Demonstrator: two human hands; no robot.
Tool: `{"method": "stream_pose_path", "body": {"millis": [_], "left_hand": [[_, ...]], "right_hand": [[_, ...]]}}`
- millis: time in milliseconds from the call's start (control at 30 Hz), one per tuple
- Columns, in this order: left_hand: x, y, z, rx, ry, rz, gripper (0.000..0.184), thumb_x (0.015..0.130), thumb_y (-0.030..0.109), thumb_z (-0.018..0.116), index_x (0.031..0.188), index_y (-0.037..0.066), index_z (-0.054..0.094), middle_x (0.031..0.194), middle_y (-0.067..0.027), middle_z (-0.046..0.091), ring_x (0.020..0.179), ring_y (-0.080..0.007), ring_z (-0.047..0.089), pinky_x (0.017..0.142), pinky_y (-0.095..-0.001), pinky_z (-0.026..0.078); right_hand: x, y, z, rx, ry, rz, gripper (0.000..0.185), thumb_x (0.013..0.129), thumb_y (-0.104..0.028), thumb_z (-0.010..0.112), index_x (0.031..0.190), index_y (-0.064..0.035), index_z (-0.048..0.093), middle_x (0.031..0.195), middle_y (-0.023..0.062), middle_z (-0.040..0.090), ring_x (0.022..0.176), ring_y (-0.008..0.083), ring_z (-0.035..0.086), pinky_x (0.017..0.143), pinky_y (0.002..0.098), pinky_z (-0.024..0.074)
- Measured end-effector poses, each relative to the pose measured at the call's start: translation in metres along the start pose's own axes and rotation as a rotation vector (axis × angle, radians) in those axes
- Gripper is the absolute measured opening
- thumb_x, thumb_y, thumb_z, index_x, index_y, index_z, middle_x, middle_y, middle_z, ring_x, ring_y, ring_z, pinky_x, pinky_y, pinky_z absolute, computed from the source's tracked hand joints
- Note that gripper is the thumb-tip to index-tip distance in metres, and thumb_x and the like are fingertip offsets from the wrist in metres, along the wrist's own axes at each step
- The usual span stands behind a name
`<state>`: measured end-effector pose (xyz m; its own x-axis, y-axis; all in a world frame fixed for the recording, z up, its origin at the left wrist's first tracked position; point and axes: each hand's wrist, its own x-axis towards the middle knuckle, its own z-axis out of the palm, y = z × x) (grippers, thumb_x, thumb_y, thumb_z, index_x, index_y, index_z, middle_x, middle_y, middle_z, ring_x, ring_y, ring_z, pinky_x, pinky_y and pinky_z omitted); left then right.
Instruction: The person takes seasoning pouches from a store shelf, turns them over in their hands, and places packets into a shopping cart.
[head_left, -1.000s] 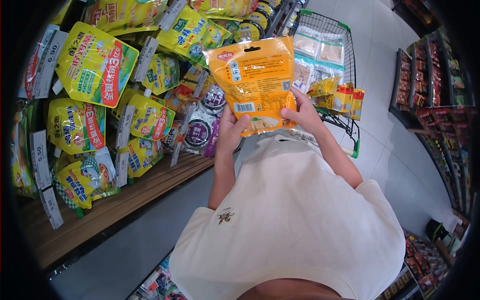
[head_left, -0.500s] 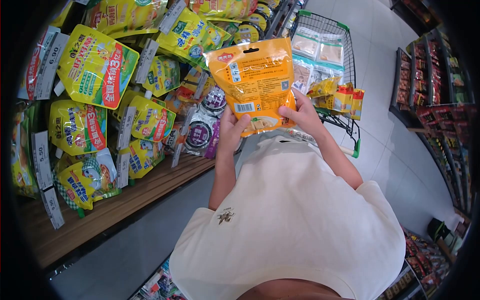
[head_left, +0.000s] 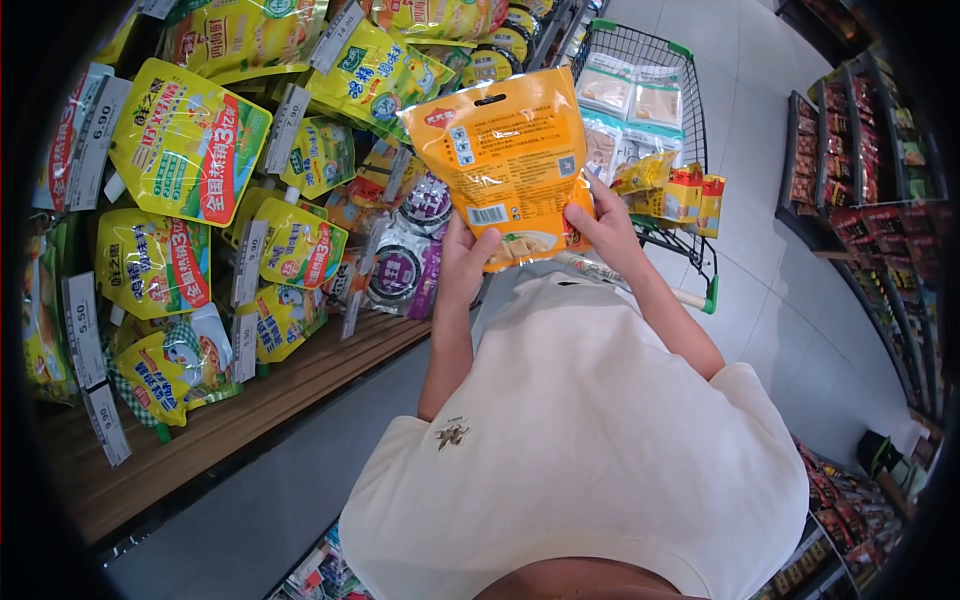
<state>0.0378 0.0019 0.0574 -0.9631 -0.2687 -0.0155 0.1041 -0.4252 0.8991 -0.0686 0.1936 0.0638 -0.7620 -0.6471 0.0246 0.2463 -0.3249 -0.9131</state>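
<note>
An orange food pouch [head_left: 515, 150] is held up in front of my chest, its printed back with text and a barcode facing me. My left hand [head_left: 468, 255] grips the lower left edge, thumb on the front face. On the lower right side, my right hand [head_left: 603, 222] is closed on the same pouch, thumb pressed near the pictured bowl. The fingers behind the pouch are hidden. At the top of the pouch is a dark hang hole.
Yellow seasoning pouches [head_left: 190, 140] hang left above a wooden shelf [head_left: 280, 395], with price tags [head_left: 82, 325] among them. Beyond the pouch stands a shopping cart [head_left: 700, 110] holding flat packets [head_left: 655, 100] and yellow packs [head_left: 683, 190]. More stocked racks [head_left: 860, 150] line the right.
The pouch has tilted slightly, its top shifting a little left and upward. Both hands keep their hold, and the view has shifted slightly.
</note>
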Motion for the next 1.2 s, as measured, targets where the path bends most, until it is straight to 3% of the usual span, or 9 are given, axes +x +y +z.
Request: {"method": "stream_pose_path", "body": {"millis": [433,733,933,1200], "left_hand": [[0.001,0.000,0.006,-0.004,0.007,0.027,0.059,0.092,0.014,0.063,0.141,0.000,0.033,0.133,-0.0099,0.051,0.120,-0.0178,0.052,0.102,-0.0330,0.041],[0.002,-0.005,0.001,0.006,0.010,0.020,0.057,0.093,0.018,0.063,0.140,0.000,0.035,0.131,-0.0096,0.053,0.119,-0.0176,0.053,0.101,-0.0327,0.042],[0.004,-0.004,0.004,0.001,0.005,0.020,0.058,0.092,0.017,0.064,0.139,0.001,0.035,0.131,-0.0099,0.053,0.119,-0.0178,0.053,0.101,-0.0326,0.042],[0.004,-0.002,0.004,-0.002,-0.002,0.013,0.060,0.090,0.014,0.066,0.139,0.001,0.035,0.131,-0.0098,0.053,0.119,-0.0188,0.053,0.102,-0.0334,0.042]], "right_hand": [[0.002,0.004,0.000,0.026,0.021,-0.055,0.063,0.096,-0.013,0.059,0.150,-0.0020,0.026,0.135,0.0057,0.051,0.118,0.0110,0.050,0.100,0.0265,0.0411],[0.004,0.001,-0.007,-0.145,0.090,-0.072,0.063,0.097,-0.010,0.057,0.151,-0.0084,0.026,0.104,0.0059,0.065,0.090,0.0060,0.057,0.082,0.0220,0.0451],[0.003,-0.003,-0.007,-0.045,0.090,-0.036,0.061,0.096,-0.006,0.056,0.150,-0.0048,0.028,0.108,0.0094,0.066,0.097,0.0091,0.059,0.086,0.0232,0.0459],[0.006,-0.001,-0.007,0.020,0.112,-0.091,0.052,0.095,-0.004,0.058,0.142,0.0016,0.039,0.125,0.0129,0.059,0.109,0.0138,0.058,0.095,0.0271,0.0472]]}}
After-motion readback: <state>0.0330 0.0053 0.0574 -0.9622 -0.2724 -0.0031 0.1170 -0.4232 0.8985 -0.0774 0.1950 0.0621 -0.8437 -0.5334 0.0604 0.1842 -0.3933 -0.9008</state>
